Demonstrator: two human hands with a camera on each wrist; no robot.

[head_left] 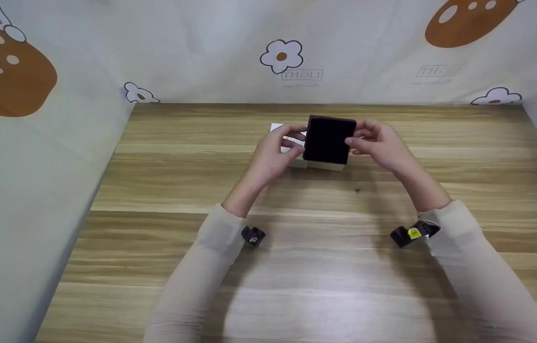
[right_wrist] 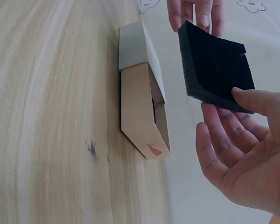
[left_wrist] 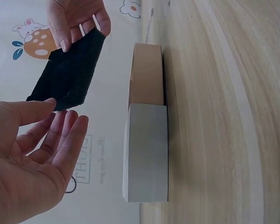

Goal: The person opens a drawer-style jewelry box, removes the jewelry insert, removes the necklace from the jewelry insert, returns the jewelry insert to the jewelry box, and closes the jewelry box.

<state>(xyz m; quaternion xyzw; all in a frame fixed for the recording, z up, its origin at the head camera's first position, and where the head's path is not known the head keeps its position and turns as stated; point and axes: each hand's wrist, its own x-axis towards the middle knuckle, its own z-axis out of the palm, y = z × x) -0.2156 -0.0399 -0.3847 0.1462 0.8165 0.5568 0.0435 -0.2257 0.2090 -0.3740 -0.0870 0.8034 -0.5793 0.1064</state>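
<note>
A square black foam pad (head_left: 329, 140) is held up between both hands over a small box. My left hand (head_left: 271, 155) pinches its left edge, the thumb on the face and the fingertips behind. On the opposite edge my right hand (head_left: 385, 145) holds it between thumb and fingers, as the right wrist view also shows. Below the pad, the box has a white sleeve (left_wrist: 147, 154) with a tan drawer (left_wrist: 147, 74) slid part way out to the right. A small reddish-brown tab (right_wrist: 154, 150) sits on the drawer's end. Something dark shows inside the drawer, mostly hidden by its wall.
The box stands on a wood-grain table (head_left: 192, 190), toward its back edge. A pale printed curtain (head_left: 211, 52) with flowers hangs behind and along the sides. A dark mark (right_wrist: 92, 148) is on the tabletop near the drawer. Each wrist wears a small black camera.
</note>
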